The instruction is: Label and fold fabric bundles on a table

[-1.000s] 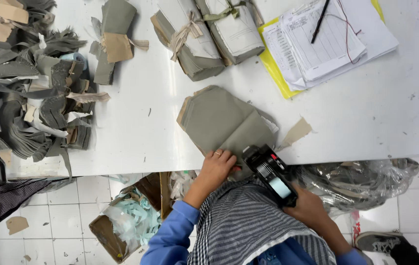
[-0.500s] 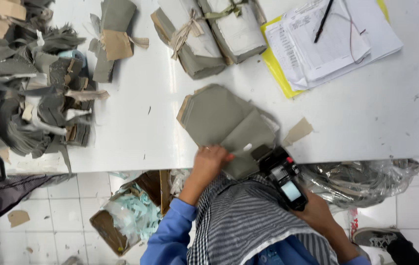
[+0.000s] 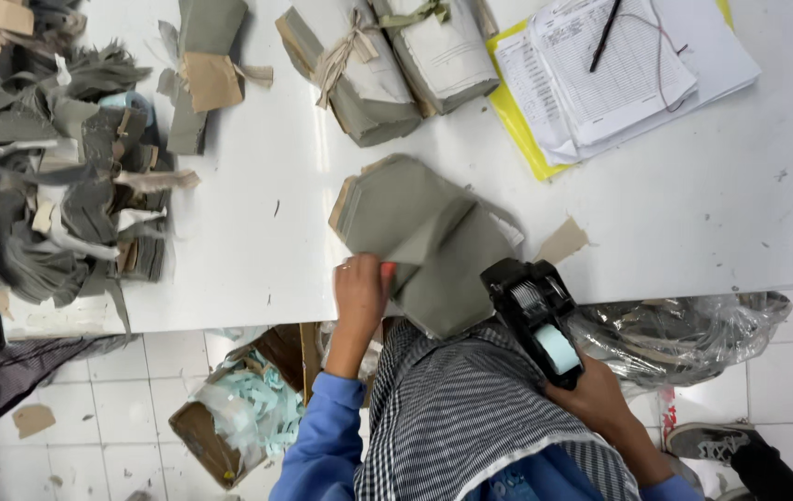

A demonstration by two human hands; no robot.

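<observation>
Grey fabric pieces (image 3: 419,237) lie stacked at the table's (image 3: 712,213) near edge, the left hand (image 3: 361,289) pinching the top piece's corner and the right hand (image 3: 593,397) gripping a black labelling gun (image 3: 535,315), best pressed flat while the corner stays lifted clear.

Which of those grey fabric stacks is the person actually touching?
The loose stack at the table's near edge, under the left hand. The two bundles farther back are tied with strips and untouched.
</observation>
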